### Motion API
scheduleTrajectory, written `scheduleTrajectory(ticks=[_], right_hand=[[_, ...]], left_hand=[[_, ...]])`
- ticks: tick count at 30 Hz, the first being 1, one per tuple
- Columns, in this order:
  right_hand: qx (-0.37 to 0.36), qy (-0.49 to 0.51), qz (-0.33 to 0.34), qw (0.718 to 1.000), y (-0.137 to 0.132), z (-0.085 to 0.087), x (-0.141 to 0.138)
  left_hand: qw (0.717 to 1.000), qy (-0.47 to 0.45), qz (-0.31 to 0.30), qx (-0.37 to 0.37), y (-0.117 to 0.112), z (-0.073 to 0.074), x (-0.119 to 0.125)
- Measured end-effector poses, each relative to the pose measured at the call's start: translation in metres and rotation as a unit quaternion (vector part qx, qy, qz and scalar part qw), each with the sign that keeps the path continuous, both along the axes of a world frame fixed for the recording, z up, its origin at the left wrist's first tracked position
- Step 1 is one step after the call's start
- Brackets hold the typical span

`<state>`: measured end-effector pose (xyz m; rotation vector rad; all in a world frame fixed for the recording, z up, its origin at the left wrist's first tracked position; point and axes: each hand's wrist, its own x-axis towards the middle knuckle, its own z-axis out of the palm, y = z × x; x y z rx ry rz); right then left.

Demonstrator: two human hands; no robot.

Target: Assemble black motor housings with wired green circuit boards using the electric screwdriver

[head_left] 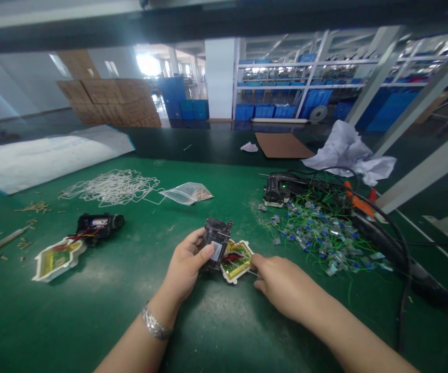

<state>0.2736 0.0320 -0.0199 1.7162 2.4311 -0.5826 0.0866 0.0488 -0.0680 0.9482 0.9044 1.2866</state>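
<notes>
My left hand (pixel 187 261) is closed round a black plastic housing (pixel 217 239) with a pale label, held just above the green bench. Wires run from it to a white-rimmed casing (pixel 236 263) with a green circuit board inside. My right hand (pixel 273 280) pinches the right edge of that casing between thumb and fingers. At the left lies a similar pair: a black housing (pixel 98 227) wired to a white casing (pixel 56 260). Right of my hands is a heap of small clear-and-blue motor-like parts with green wires (pixel 327 235).
White cords (pixel 117 187) and a clear bag of small screw-like pieces (pixel 189 194) lie mid-bench. Another black device (pixel 276 189) with a green light sits beside black cables (pixel 405 259). Crumpled white paper (pixel 350 150) and a brown board (pixel 284 145) are at the back right.
</notes>
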Motion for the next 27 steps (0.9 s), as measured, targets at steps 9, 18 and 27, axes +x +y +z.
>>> scheduleTrajectory(ticks=[9,18,27], right_hand=[[0.002,0.019,0.035,0.999,0.001,0.005,-0.001],[0.080,-0.019,0.000,0.997,0.009,-0.019,-0.001],[0.058,0.185,0.061,0.979,0.024,-0.038,0.007]], left_hand=[[0.997,0.068,0.033,0.015,0.002,-0.001,-0.005],[0.977,0.203,0.006,0.071,-0.002,0.002,-0.006],[0.981,0.187,0.022,0.048,0.005,-0.002,-0.005]])
